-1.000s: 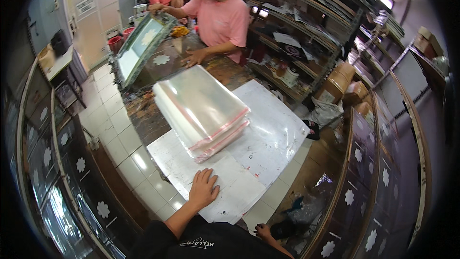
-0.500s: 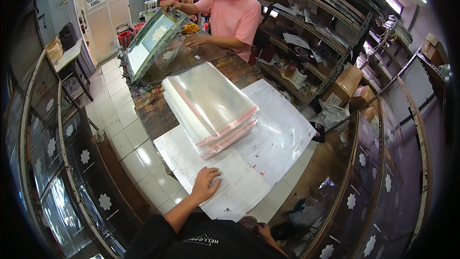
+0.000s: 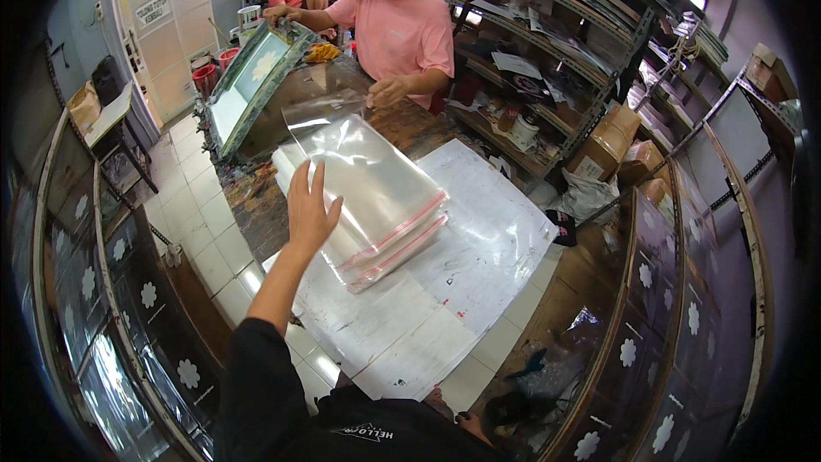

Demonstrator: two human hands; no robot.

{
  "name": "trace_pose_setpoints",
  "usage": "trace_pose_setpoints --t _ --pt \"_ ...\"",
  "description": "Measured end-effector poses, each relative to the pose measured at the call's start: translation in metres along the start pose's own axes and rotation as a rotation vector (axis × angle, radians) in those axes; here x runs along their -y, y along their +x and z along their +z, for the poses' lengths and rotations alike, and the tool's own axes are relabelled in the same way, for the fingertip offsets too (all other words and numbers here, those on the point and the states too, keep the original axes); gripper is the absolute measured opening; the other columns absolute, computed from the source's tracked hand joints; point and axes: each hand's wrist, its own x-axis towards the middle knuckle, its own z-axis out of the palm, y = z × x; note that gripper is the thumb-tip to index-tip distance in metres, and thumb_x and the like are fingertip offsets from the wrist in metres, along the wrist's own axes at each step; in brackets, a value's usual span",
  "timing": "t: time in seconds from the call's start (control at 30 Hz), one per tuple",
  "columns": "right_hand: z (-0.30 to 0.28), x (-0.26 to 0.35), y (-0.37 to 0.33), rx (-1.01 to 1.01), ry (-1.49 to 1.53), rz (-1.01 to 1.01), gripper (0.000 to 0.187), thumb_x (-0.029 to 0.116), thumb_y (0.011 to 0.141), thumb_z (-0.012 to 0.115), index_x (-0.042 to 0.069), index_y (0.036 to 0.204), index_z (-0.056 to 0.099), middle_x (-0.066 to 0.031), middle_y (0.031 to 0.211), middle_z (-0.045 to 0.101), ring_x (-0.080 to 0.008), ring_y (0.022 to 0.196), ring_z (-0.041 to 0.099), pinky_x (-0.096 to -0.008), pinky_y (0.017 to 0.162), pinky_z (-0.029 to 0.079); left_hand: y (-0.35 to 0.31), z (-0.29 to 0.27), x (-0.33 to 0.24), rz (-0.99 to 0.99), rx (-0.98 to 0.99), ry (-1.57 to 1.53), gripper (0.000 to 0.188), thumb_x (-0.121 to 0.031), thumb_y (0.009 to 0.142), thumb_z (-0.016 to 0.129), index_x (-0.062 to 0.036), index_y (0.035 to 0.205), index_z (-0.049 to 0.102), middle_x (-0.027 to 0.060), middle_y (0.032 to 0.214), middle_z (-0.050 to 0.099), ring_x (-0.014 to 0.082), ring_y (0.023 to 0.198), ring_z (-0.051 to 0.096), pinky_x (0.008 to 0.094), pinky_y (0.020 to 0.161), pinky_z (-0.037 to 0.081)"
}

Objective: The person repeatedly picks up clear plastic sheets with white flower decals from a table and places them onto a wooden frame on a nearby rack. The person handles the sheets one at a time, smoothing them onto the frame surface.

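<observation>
My left hand (image 3: 312, 210) reaches over the left side of a stack of clear plastic bags (image 3: 389, 175), fingers spread, holding nothing. The stack has pinkish-red strips along its near edges and lies on the table. Low in the picture, only part of my right hand (image 3: 466, 421) shows beside my dark shirt; its fingers are mostly hidden. Across the table, a co-worker's hand (image 3: 389, 92) holds one clear plastic bag (image 3: 318, 115) by its edge, over the far end of the stack. The co-worker's other hand grips the top of a tilted printing screen (image 3: 220, 118).
White sheets (image 3: 492, 235) cover the near part of the stained table (image 3: 244, 210). Racks with clear printed sheets (image 3: 188, 342) stand close on my left, and others (image 3: 629, 351) on my right. Metal shelves (image 3: 522, 60) and cardboard boxes (image 3: 603, 141) stand at the back right.
My left hand has risen from the white sheet and moved forward to the stack. The co-worker's hand has lifted a clear bag off the table and brought it to the stack.
</observation>
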Motion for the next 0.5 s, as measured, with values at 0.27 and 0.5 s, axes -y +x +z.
trace_pose_setpoints --t 0.27,0.5 --pt "-0.001 0.012 0.015 -0.067 0.344 0.059 0.039 0.017 0.092 0.063 -0.004 0.125 0.059 -0.0180 0.103 0.068 -0.0265 0.083 0.072 -0.0348 0.064 0.056 0.038 0.088 0.025 0.220 0.524 0.386 0.048 -0.025 0.081 0.072 -0.0078 0.124 0.059 0.0136 0.126 0.059 0.0307 0.119 0.054 0.0509 0.105 0.037" --pt "0.006 0.032 0.003 -0.104 0.567 -0.026 0.039 0.015 0.093 0.062 -0.005 0.125 0.058 -0.0190 0.109 0.068 -0.0252 0.087 0.072 -0.0330 0.068 0.057 -0.003 0.059 -0.065 0.531 0.465 0.162 0.012 -0.018 0.082 0.065 -0.0074 0.087 0.068 0.0093 0.091 0.061 0.0264 0.090 0.060 0.0461 0.089 0.043"
